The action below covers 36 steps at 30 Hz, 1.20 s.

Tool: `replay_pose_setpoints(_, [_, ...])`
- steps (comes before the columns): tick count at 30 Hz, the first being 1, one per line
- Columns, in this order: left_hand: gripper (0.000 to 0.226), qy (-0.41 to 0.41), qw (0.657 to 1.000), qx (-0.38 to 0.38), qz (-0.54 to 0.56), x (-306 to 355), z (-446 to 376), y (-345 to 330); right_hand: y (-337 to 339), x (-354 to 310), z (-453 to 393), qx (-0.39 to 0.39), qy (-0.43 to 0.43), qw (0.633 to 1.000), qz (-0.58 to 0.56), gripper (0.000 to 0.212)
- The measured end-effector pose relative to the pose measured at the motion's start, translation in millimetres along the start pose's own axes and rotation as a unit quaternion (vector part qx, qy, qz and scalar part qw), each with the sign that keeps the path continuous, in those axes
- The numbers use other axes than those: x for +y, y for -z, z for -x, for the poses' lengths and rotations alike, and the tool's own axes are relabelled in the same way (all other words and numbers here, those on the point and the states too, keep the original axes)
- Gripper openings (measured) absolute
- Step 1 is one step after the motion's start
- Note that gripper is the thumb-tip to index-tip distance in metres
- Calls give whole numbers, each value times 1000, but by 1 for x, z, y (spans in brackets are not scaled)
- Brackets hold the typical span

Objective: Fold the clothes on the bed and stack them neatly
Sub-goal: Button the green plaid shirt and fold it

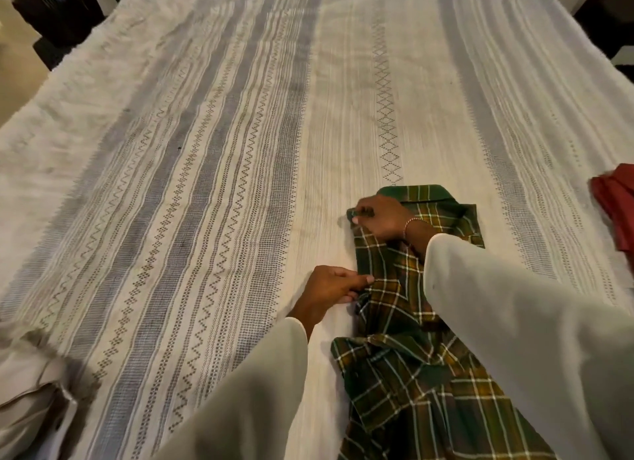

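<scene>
A green and yellow plaid shirt [408, 367] lies lengthwise on the bed at the lower right, its collar at the far end. My right hand [379, 219] pinches the shirt's left edge near the collar. My left hand [331, 286] grips the same left edge lower down, about mid-length. The shirt's lower part is rumpled, and my right sleeve covers part of it. Both arms wear pale long sleeves.
The bed carries a white bedspread [212, 171] with grey woven stripes. A folded beige garment [34, 401] sits at the lower left corner. A red cloth [617, 209] pokes in at the right edge. A dark object [58, 10] stands off the bed's far left corner.
</scene>
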<state>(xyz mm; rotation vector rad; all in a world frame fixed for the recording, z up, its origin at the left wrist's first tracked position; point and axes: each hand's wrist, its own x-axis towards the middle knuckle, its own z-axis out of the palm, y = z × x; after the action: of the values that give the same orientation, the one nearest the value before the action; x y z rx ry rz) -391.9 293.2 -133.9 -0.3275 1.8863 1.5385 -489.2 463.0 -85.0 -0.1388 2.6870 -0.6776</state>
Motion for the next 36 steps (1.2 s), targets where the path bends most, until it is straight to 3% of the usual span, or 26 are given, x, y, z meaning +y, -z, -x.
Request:
replay_pose_setpoints(5, [39,38,998,-8,45,-1,-9,3,-2,25,-6,70,42,993,-88,24])
replay_pose_setpoints(10, [44,58,996,-23,70,-12,-16,11,-24,37,-8,139,29,986,86,40])
replay_pose_setpoints(14, [44,50,996,-8,73,-16,-20,9,-40,35,-4,219,-19,954,202,53])
replay_pose_setpoints(16, [45,48,996,-5,74,-17,-20,8,-44,33,1,290,15,926,243,44])
replay_pose_setpoints(18, [45,49,995,-5,82,-19,-20,7,-49,30,5,315,115,903,270,30])
replay_pose_setpoints(21, [40,46,995,-4,84,-18,-22,8,-55,35,-1,239,198,898,311,28])
replay_pose_setpoints(27, [40,42,995,-10,88,-23,-27,9,-62,55,-4,116,180,936,279,58])
replay_pose_setpoints(32, [40,32,996,5,89,-22,-25,9,-58,43,-3,51,147,944,291,55])
replay_pose_setpoints(36, [30,14,995,18,97,-17,-12,5,-57,30,36,12,124,955,270,70])
